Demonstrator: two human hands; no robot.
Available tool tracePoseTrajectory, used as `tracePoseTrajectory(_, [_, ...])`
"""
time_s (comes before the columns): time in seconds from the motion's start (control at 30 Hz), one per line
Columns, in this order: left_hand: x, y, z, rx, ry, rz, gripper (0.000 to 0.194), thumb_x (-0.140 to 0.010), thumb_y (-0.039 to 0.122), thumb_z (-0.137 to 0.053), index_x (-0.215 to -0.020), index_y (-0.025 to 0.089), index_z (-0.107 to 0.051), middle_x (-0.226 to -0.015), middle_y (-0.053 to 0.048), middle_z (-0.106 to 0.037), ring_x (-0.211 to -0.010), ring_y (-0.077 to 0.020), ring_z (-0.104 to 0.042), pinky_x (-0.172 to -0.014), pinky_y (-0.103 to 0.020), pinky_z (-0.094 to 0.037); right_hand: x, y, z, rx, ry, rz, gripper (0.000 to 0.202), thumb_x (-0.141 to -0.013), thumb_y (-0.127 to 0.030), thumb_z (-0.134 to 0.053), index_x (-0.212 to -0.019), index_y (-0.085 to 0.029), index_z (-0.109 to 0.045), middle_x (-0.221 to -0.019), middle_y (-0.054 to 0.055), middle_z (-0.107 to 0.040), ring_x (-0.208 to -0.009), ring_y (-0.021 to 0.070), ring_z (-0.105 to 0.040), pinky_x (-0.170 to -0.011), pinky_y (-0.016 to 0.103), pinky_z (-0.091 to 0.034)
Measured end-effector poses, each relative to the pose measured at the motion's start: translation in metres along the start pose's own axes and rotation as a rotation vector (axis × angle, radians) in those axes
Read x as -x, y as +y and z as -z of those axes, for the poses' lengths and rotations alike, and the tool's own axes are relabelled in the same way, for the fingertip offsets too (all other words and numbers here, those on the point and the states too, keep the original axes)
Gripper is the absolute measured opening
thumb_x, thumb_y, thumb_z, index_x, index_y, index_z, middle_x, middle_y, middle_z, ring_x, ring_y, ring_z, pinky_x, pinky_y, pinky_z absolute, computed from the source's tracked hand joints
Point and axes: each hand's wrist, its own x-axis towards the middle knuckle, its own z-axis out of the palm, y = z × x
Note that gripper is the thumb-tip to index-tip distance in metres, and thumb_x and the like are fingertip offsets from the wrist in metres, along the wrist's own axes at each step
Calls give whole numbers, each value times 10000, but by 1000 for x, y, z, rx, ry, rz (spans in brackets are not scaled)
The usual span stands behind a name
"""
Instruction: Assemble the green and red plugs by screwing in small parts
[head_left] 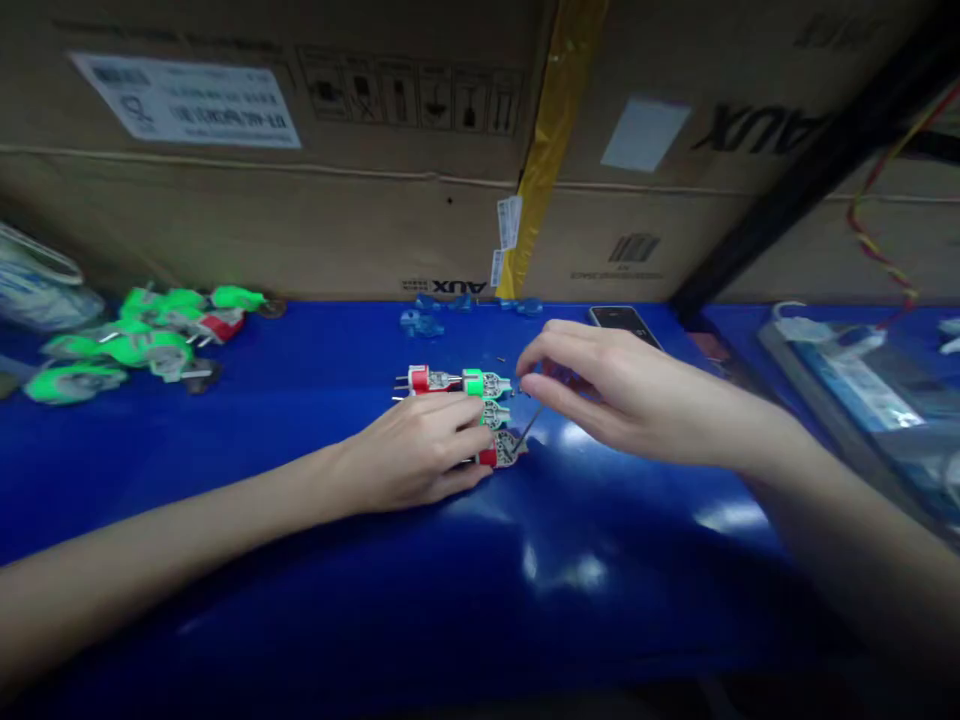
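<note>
My left hand (427,448) presses its fingers round an opened red plug (487,457) on the blue table, nearest to me in a small cluster. Beside its fingertips lie a green plug (474,383), a green-and-white plug part (493,413) and a red plug with metal pins (429,379). My right hand (600,385) is closed above and right of the cluster, thumb and forefinger near small screws (515,392). From under it a thin screwdriver shaft (529,426) slants down to the nearest red plug; its handle is mostly hidden by the hand.
Large cardboard boxes (337,230) stand along the back. Green plugs (154,345) are heaped at the left beside a plastic bag (45,285). Blue translucent pieces (424,322) and a phone (624,322) lie toward the back. A clear-wrapped item (862,380) is at the right, past a black post (750,210).
</note>
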Motion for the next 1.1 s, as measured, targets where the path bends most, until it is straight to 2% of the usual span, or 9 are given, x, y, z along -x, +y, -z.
tracePoseTrajectory(0.07, [0, 0, 0, -7, 0, 6, 195, -956, 275, -530, -852, 140, -626, -822, -58, -592, -727, -174, -556, -671, -273, -458, 1, 0, 0, 23, 7, -14, 173, -974, -245, -463, -958, -149, -605, -902, 58, -609, -801, 165, -557, -716, 291, -406])
tracePoseTrajectory(0.23, [-1, 1, 2, -11, 1, -6, 185, -956, 274, -535, -872, 139, -629, -864, -66, -609, -768, -176, -572, -702, -273, -466, 3, -7, 8, -132, -87, 191, 182, -970, -168, -431, -1057, -161, -590, -960, 59, -614, -847, 151, -559, -723, 267, -423])
tracePoseTrajectory(0.37, [-1, 1, 2, -12, -29, 16, 193, -961, 275, -523, -867, 145, -631, -835, -57, -598, -734, -164, -558, -675, -263, -461, 4, -10, 5, 21, -40, -11, 162, -968, -236, -453, -968, -156, -593, -914, 68, -606, -786, 171, -546, -694, 295, -408])
tracePoseTrajectory(0.43, [0, 0, 2, -11, -31, 15, 195, -961, 277, -525, -871, 143, -634, -828, -57, -590, -731, -166, -556, -673, -268, -465, 4, -10, 4, 78, -25, -59, 158, -963, -229, -460, -930, -150, -594, -871, 63, -597, -754, 170, -533, -682, 298, -395])
tracePoseTrajectory(0.63, [0, 0, 1, 0, -17, 11, 198, -965, 277, -514, -884, 145, -638, -849, -62, -603, -757, -172, -573, -692, -269, -471, 4, -11, 9, -90, -115, 185, 185, -971, -154, -413, -970, -159, -598, -902, 58, -577, -801, 149, -527, -695, 264, -415])
tracePoseTrajectory(0.8, [0, 0, 1, 13, -3, 6, 198, -961, 274, -526, -848, 145, -626, -831, -58, -596, -745, -172, -570, -687, -271, -468, 6, -15, 5, 73, -44, -43, 186, -980, -240, -437, -962, -145, -596, -880, 64, -585, -748, 168, -529, -665, 295, -390])
tracePoseTrajectory(0.83, [0, 0, 1, 14, -4, 6, 196, -960, 275, -526, -855, 145, -629, -827, -58, -594, -739, -171, -567, -677, -269, -465, 6, -15, 4, 79, -37, -50, 181, -977, -234, -440, -952, -144, -596, -872, 62, -586, -742, 168, -528, -665, 297, -389])
tracePoseTrajectory(1.0, [-1, 0, 1, 8, -3, 12, 182, -960, 278, -527, -926, 143, -646, -890, -69, -615, -774, -177, -584, -683, -273, -471, 5, -13, 8, -91, -78, 187, 174, -963, -130, -426, -975, -154, -599, -908, 52, -565, -788, 139, -532, -692, 256, -416])
tracePoseTrajectory(1.1, [-1, 0, 1, 18, -7, 4, 184, -958, 277, -532, -910, 140, -645, -877, -69, -614, -766, -179, -581, -685, -279, -476, 4, -14, 9, -73, -102, 167, 174, -962, -132, -423, -985, -151, -594, -911, 55, -576, -803, 145, -537, -708, 260, -419])
